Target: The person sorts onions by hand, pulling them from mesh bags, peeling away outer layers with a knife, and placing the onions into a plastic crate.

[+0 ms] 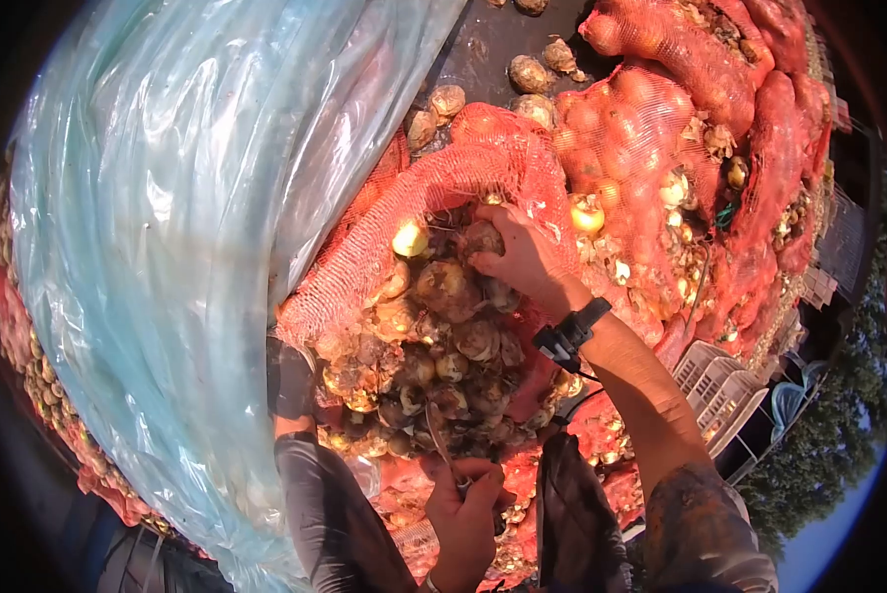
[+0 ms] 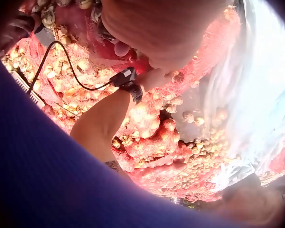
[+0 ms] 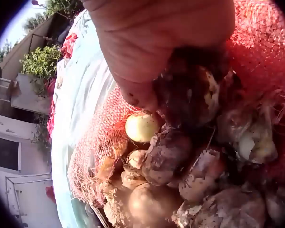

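My right hand (image 1: 528,257) reaches into an opened red mesh sack (image 1: 364,252) and grips a brown onion (image 1: 481,237) near its far end. In the right wrist view that onion (image 3: 192,97) sits in shade under the palm, between thumb and fingers. Dry-skinned onions (image 1: 448,292) with loose roots and stems fill the sack's mouth. A pale peeled onion (image 3: 141,127) lies just beside the thumb. Low in the head view, my left hand (image 1: 466,519) holds a knife (image 1: 438,433) by its handle, its slim curved blade pointing up toward the pile.
A large bluish plastic sheet (image 1: 167,227) covers the left side. More filled mesh sacks (image 1: 626,128) lie to the right, with loose onions (image 1: 531,74) on a dark surface at the back. A white plastic crate (image 1: 715,395) stands at the right. The person's dark-clad knees (image 1: 335,504) flank the sack.
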Demonstrator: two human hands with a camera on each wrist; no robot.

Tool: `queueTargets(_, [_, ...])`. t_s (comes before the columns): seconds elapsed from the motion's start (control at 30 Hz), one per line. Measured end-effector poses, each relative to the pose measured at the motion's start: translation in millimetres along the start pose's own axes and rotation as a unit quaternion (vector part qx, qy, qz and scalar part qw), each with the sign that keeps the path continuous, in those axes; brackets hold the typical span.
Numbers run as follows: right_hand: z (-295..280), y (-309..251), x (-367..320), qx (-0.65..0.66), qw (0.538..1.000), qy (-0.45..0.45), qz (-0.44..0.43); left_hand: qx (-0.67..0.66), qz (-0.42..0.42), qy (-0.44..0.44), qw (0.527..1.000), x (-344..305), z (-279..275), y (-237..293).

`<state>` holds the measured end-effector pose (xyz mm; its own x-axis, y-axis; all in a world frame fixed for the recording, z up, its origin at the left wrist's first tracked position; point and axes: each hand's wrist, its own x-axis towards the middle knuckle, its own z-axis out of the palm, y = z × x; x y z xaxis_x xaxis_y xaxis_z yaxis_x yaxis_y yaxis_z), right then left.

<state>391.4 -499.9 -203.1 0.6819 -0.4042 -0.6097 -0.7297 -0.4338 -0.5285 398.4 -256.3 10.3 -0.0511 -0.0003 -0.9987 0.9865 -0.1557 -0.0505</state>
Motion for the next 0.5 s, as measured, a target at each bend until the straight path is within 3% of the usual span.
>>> queueTargets(0.13, [4,29,-45,0.003,0.998,-0.044,0.033,0.010,-0.005,-0.011,1.000,2,1,-7])
queueTargets(0.3, [26,43,-36,-0.004,0.995,0.095,0.023,0.012,-0.004,-0.008,1.000,2,10,-10])
queueTargets(0.33, [23,44,-29,0.001,0.995,0.097,0.024,0.022,-0.011,-0.013,1.000,2,10,-11])
queueTargets(0.4, [7,39,-14,-0.023,0.993,0.028,0.109,0.034,-0.013,-0.019,0.999,0,12,-12])
queueTargets(0.47, [9,58,-7,0.029,0.991,0.059,0.118,0.035,-0.033,-0.025,0.999,-1,12,-11])
queueTargets(0.5, [7,64,-5,0.126,0.981,0.035,0.147,0.036,-0.033,-0.024,0.999,-1,10,-11])
